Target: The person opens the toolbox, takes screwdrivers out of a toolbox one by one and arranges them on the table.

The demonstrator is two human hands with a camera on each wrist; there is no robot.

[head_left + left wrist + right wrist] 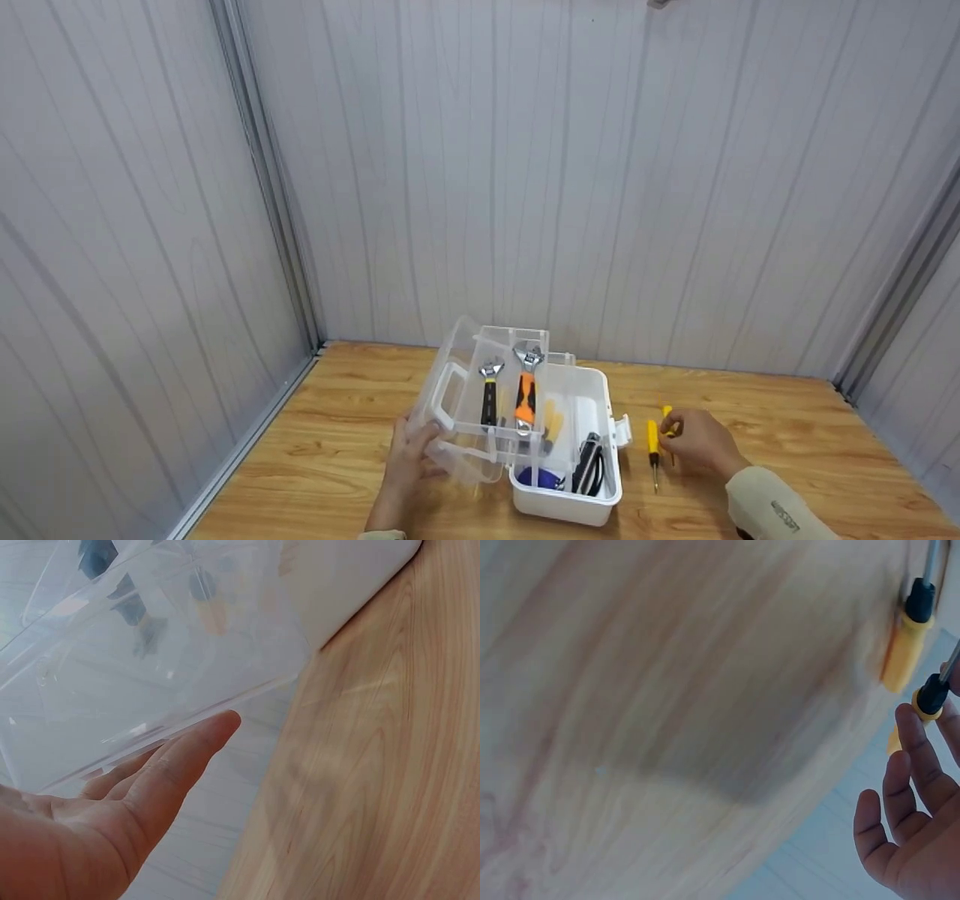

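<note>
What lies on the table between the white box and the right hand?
A yellow-handled screwdriver lies there, as the head view shows.

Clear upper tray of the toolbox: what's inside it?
The tray holds a black-handled adjustable wrench and an orange-handled adjustable wrench. Anything directly beneath them is covered.

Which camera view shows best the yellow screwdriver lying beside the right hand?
The head view: there the screwdriver shows whole, from yellow handle to tip. The right wrist view shows its handle and black collar larger, but the top edge cuts the shaft. The left wrist view lacks it.
</note>
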